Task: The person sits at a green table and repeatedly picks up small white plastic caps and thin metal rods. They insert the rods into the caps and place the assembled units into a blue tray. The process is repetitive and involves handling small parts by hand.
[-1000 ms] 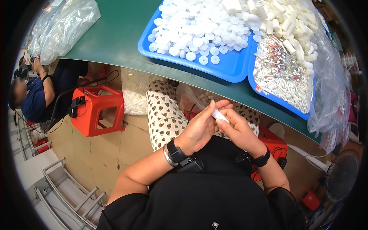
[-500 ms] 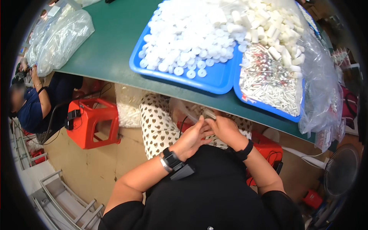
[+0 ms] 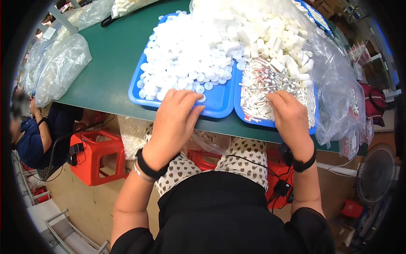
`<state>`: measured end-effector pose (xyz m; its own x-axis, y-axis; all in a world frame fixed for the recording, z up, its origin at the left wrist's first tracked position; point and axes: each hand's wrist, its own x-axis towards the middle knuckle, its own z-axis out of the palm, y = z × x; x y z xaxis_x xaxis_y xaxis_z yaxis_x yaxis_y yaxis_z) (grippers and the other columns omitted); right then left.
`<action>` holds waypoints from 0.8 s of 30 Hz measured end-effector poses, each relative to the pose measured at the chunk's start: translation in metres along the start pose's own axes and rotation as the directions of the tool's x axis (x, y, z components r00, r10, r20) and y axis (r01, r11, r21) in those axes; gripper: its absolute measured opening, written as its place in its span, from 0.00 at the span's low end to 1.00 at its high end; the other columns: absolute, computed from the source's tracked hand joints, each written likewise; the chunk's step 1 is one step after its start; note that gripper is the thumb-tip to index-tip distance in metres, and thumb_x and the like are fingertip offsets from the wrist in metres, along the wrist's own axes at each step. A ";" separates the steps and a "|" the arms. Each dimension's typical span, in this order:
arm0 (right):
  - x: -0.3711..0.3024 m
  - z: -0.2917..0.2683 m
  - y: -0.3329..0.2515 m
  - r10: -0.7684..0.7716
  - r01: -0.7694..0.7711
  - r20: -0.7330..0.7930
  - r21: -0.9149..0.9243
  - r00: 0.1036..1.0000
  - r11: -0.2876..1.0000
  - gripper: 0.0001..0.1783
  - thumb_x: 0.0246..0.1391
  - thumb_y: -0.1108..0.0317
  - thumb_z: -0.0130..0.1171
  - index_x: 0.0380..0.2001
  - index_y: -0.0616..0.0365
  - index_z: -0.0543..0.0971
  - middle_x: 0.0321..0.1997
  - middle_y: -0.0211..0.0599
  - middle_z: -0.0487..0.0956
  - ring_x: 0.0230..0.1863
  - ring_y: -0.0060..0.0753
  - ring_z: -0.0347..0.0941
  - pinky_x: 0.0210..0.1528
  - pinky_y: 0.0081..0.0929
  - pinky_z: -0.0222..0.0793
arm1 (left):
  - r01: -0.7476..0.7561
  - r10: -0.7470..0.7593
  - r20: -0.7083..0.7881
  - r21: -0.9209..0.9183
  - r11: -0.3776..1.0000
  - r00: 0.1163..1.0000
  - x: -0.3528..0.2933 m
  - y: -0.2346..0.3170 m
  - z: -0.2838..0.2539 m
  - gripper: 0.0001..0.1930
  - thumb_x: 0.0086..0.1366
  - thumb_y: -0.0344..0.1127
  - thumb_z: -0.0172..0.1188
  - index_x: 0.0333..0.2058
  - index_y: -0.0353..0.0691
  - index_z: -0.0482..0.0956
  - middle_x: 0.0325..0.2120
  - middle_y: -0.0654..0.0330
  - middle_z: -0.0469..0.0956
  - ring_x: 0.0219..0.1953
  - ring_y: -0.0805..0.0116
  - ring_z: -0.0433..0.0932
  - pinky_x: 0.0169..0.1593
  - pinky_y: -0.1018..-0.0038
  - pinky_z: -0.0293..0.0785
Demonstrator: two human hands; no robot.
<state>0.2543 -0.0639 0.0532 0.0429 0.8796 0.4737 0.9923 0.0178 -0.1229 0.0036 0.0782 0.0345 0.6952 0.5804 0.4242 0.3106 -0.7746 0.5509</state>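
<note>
My left hand (image 3: 175,125) reaches over the near edge of a blue tray (image 3: 218,103) piled with white plastic discs (image 3: 186,63). Its index fingertip touches a loose disc (image 3: 202,99), while the thumb stands a little apart below. My right hand (image 3: 292,120) is bent over a second blue tray (image 3: 259,120) of small white pin-like parts (image 3: 256,101), some with red and metal bits. Its fingertips come together at the pile; whatever lies between them is too small to make out.
White cylindrical pieces (image 3: 275,44) heap up behind both trays. Clear plastic bags lie at the right (image 3: 334,93) and far left (image 3: 63,63) of the green table (image 3: 105,63). A red stool (image 3: 95,156) stands at left near another seated person (image 3: 34,135); a fan (image 3: 375,173) stands at right.
Both hands have risen from my lap, where they were close together, to the trays. The left has gone to the discs, the right to the pin-like parts. My view has shifted too.
</note>
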 end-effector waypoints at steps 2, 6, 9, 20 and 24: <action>0.006 0.003 0.000 -0.013 0.012 0.075 0.007 0.997 1.000 0.10 0.46 0.79 0.57 0.35 0.60 0.79 0.33 0.40 0.77 0.34 0.43 0.76 0.33 0.36 0.71 | 0.008 -0.010 0.029 0.051 0.999 1.000 0.009 -0.012 0.010 0.10 0.59 0.29 0.64 0.40 0.35 0.80 0.35 0.54 0.79 0.41 0.54 0.75 0.46 0.65 0.71; 0.011 0.011 -0.002 -0.046 0.056 0.204 -0.043 0.978 0.997 0.07 0.47 0.79 0.55 0.32 0.61 0.77 0.33 0.40 0.76 0.35 0.43 0.76 0.34 0.35 0.71 | 0.065 -0.082 0.097 0.161 0.985 0.992 0.023 -0.018 0.014 0.11 0.56 0.32 0.66 0.38 0.37 0.80 0.34 0.54 0.78 0.39 0.54 0.76 0.43 0.63 0.73; 0.009 0.011 0.003 -0.055 0.063 0.232 -0.025 0.971 0.998 0.07 0.47 0.79 0.57 0.32 0.61 0.76 0.34 0.41 0.75 0.36 0.43 0.75 0.36 0.36 0.71 | 0.078 -0.107 0.129 0.215 0.973 0.986 0.030 -0.012 0.017 0.10 0.55 0.32 0.66 0.35 0.38 0.80 0.30 0.55 0.77 0.37 0.53 0.76 0.41 0.61 0.73; -0.013 0.009 -0.005 0.558 -0.392 0.128 0.835 0.820 0.386 0.06 0.62 0.75 0.55 0.42 0.62 0.75 0.41 0.38 0.81 0.37 0.25 0.80 0.36 0.22 0.72 | 0.102 -0.095 0.065 -0.102 0.990 0.993 0.030 -0.010 0.022 0.05 0.60 0.30 0.63 0.35 0.37 0.80 0.26 0.58 0.76 0.35 0.60 0.77 0.38 0.70 0.73; -0.027 0.004 -0.012 0.551 -0.375 0.247 0.918 0.797 0.131 0.07 0.63 0.75 0.54 0.44 0.62 0.75 0.40 0.42 0.81 0.35 0.26 0.79 0.36 0.21 0.72 | 0.527 -0.378 0.378 -0.708 0.471 0.845 0.016 0.018 0.022 0.07 0.69 0.32 0.58 0.39 0.34 0.78 0.32 0.60 0.79 0.35 0.72 0.79 0.39 0.77 0.75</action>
<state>0.2403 -0.0861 0.0379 0.5518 0.8286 0.0945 0.0068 0.1088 -0.9940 0.0350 0.0678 0.0352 0.7148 0.6887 -0.1213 0.0537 0.1188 0.9915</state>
